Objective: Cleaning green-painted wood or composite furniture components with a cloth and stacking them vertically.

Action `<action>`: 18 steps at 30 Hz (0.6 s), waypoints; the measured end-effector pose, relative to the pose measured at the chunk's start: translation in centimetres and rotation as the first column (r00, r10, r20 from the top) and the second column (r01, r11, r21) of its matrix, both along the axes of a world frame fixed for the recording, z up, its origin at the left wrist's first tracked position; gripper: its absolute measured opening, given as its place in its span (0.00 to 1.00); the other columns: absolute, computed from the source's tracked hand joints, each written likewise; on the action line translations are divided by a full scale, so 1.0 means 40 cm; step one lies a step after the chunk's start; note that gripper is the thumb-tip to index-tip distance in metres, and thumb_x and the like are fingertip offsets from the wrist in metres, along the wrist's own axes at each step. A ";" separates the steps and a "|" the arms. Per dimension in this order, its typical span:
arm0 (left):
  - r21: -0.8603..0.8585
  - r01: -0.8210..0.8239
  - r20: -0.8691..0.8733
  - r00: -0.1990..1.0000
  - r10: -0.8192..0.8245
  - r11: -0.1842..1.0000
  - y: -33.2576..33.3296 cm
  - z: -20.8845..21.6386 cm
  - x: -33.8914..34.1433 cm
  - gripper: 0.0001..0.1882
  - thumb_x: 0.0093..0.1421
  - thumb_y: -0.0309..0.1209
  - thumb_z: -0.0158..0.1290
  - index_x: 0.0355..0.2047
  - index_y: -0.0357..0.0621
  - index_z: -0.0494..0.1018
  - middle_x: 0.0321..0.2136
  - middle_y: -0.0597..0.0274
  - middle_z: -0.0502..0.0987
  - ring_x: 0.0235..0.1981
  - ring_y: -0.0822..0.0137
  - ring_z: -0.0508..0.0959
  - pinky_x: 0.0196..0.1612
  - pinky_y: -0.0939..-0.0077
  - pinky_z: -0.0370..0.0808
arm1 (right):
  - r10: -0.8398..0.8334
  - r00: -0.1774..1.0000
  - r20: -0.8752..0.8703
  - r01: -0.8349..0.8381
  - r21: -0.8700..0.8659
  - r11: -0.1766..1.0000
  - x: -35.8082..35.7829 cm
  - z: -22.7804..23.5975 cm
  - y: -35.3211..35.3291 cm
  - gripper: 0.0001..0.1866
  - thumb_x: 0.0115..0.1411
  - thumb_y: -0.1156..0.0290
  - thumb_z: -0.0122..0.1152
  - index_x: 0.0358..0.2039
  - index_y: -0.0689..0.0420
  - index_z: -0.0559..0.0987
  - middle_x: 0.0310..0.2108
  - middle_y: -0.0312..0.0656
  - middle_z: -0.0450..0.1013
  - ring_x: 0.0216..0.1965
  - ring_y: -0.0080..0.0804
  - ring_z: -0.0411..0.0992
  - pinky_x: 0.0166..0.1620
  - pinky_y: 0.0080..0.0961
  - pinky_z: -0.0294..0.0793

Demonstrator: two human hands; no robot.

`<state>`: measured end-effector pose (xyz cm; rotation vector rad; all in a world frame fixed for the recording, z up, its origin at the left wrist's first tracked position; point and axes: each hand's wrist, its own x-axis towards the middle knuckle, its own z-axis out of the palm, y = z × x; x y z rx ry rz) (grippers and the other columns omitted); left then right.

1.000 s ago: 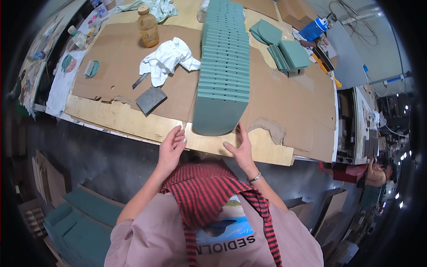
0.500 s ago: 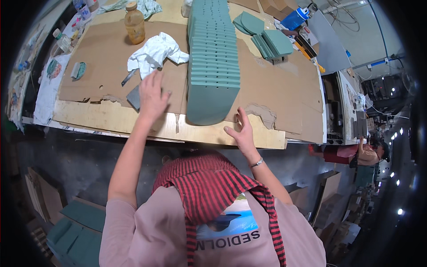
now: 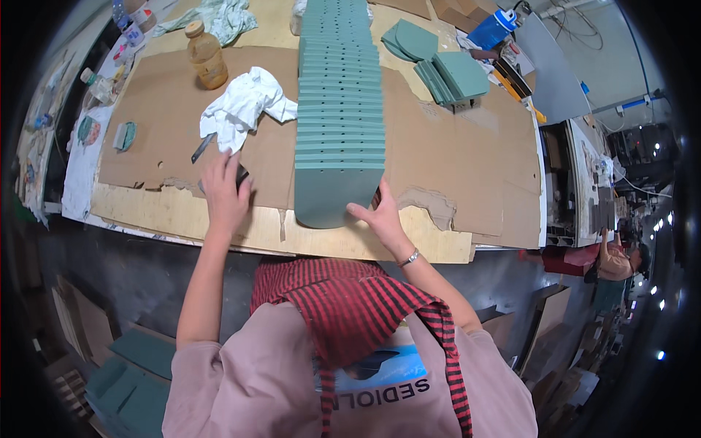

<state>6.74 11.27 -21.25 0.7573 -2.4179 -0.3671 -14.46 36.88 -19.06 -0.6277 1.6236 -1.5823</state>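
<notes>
A long row of green panels [image 3: 339, 131] with rounded lower corners leans toward me, small dark holes along their upper edges. My right hand [image 3: 381, 217] grips the nearest panel [image 3: 328, 193] at its right edge, thumb on the face and fingers behind the edge. My left hand [image 3: 225, 193] is closed over a small dark grey pad [image 3: 242, 175] on the cardboard; most of the pad is hidden under the palm. Just beyond that hand lie a crumpled white cloth [image 3: 244, 106] and a thin dark metal strip [image 3: 203, 148].
Torn cardboard [image 3: 467, 168] covers the wooden tabletop [image 3: 438, 244]. An amber plastic bottle [image 3: 207, 58] stands at the far left. Loose green panels [image 3: 460, 77] and a blue bottle [image 3: 493, 29] are at the far right. Another person [image 3: 613, 261] stands off to the right.
My right hand has moved from beside the row onto the nearest panel's edge. My left hand has drawn back from the cloth and closed on the grey pad. The view has shifted slightly.
</notes>
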 end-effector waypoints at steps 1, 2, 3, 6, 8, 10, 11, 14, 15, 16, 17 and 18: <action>-0.006 0.004 0.002 1.000 -0.004 1.000 0.018 0.003 0.007 0.30 0.53 0.30 0.60 0.58 0.40 0.70 0.60 0.47 0.67 0.60 0.46 0.66 0.62 0.50 0.60 | -0.012 1.000 0.004 0.013 -0.025 1.000 0.003 -0.011 0.000 0.54 0.51 0.77 0.73 0.71 0.64 0.48 0.69 0.50 0.56 0.70 0.39 0.54 0.71 0.34 0.54; 0.018 0.091 -0.021 0.996 -0.091 0.996 0.037 0.003 0.012 0.29 0.52 0.29 0.60 0.56 0.39 0.71 0.57 0.47 0.70 0.57 0.46 0.68 0.60 0.52 0.64 | -0.018 1.000 0.005 0.018 -0.030 0.999 0.004 -0.024 0.006 0.54 0.51 0.77 0.73 0.71 0.64 0.48 0.69 0.50 0.56 0.70 0.39 0.54 0.71 0.34 0.54; 0.040 0.179 -0.046 0.983 -0.177 0.983 0.053 0.003 0.015 0.27 0.52 0.27 0.59 0.54 0.38 0.72 0.53 0.47 0.73 0.55 0.46 0.71 0.57 0.55 0.67 | -0.027 1.000 0.006 0.027 -0.022 0.999 0.002 -0.037 0.017 0.54 0.50 0.77 0.74 0.71 0.64 0.49 0.69 0.50 0.56 0.70 0.39 0.54 0.71 0.34 0.54; 0.144 0.274 -0.115 0.959 -0.259 0.951 0.076 0.003 0.020 0.26 0.53 0.27 0.59 0.54 0.37 0.73 0.47 0.47 0.76 0.51 0.47 0.73 0.54 0.58 0.70 | -0.045 0.999 0.014 0.045 -0.031 0.998 0.006 -0.032 0.016 0.54 0.50 0.76 0.75 0.71 0.64 0.49 0.68 0.50 0.56 0.70 0.39 0.55 0.71 0.34 0.54; 0.271 0.225 -0.128 0.972 -0.196 0.936 0.058 0.033 -0.018 0.25 0.55 0.28 0.59 0.54 0.37 0.73 0.47 0.47 0.76 0.50 0.47 0.74 0.55 0.59 0.70 | -0.051 0.999 0.018 0.052 -0.040 0.998 0.003 -0.019 0.015 0.55 0.50 0.75 0.75 0.71 0.64 0.49 0.68 0.50 0.56 0.70 0.39 0.55 0.71 0.34 0.53; 0.466 0.186 -0.179 0.977 -0.114 0.865 0.033 0.088 -0.088 0.24 0.59 0.31 0.58 0.56 0.38 0.72 0.48 0.46 0.76 0.51 0.48 0.74 0.57 0.61 0.69 | -0.050 0.998 0.036 0.052 -0.060 0.997 -0.013 -0.006 0.007 0.57 0.49 0.72 0.77 0.71 0.64 0.49 0.68 0.49 0.56 0.70 0.38 0.55 0.71 0.34 0.53; 0.468 0.186 -0.180 0.977 -0.113 0.864 0.023 0.102 -0.124 0.24 0.59 0.31 0.58 0.56 0.38 0.72 0.48 0.46 0.76 0.51 0.48 0.74 0.57 0.61 0.69 | -0.050 0.998 0.035 0.052 -0.057 0.997 -0.020 0.009 -0.006 0.57 0.49 0.72 0.77 0.71 0.64 0.49 0.68 0.49 0.56 0.70 0.38 0.55 0.71 0.34 0.53; 0.692 0.353 -0.397 0.914 -0.077 0.630 -0.040 0.117 -0.214 0.26 0.59 0.34 0.59 0.58 0.40 0.71 0.53 0.46 0.74 0.56 0.47 0.71 0.60 0.61 0.67 | -0.098 0.995 -0.026 0.093 -0.133 0.987 -0.036 0.059 -0.044 0.59 0.48 0.68 0.79 0.72 0.63 0.48 0.67 0.48 0.57 0.68 0.37 0.56 0.70 0.34 0.55; 0.441 0.288 -0.300 0.940 -0.163 0.850 -0.078 0.114 -0.233 0.28 0.59 0.33 0.60 0.59 0.41 0.70 0.57 0.47 0.71 0.59 0.48 0.69 0.62 0.59 0.64 | -0.096 0.995 -0.026 0.092 -0.133 0.987 -0.034 0.073 -0.055 0.59 0.48 0.68 0.79 0.72 0.63 0.48 0.67 0.48 0.57 0.68 0.37 0.56 0.70 0.34 0.55; 0.129 0.235 -0.178 0.961 -0.211 0.963 -0.109 0.109 -0.255 0.30 0.58 0.33 0.60 0.61 0.42 0.68 0.61 0.48 0.68 0.62 0.49 0.66 0.64 0.58 0.62 | -0.102 0.995 -0.014 0.099 -0.139 0.985 -0.035 0.085 -0.064 0.59 0.48 0.67 0.79 0.72 0.63 0.48 0.67 0.48 0.58 0.68 0.37 0.57 0.69 0.33 0.56; -0.049 0.105 0.034 0.994 -0.103 0.993 -0.130 0.125 -0.273 0.32 0.57 0.34 0.61 0.62 0.48 0.68 0.64 0.49 0.64 0.65 0.47 0.62 0.66 0.53 0.58 | -0.112 0.994 0.000 0.111 -0.145 0.983 -0.037 0.090 -0.066 0.59 0.48 0.67 0.79 0.72 0.62 0.48 0.66 0.48 0.58 0.67 0.37 0.58 0.69 0.33 0.56; -0.112 0.023 0.168 0.986 -0.004 0.993 -0.152 0.122 -0.287 0.33 0.56 0.34 0.62 0.63 0.51 0.68 0.65 0.50 0.63 0.65 0.46 0.62 0.66 0.51 0.58 | -0.116 0.993 0.003 0.115 -0.144 0.983 -0.040 0.087 -0.066 0.59 0.48 0.67 0.79 0.72 0.62 0.48 0.66 0.48 0.58 0.67 0.37 0.58 0.69 0.33 0.56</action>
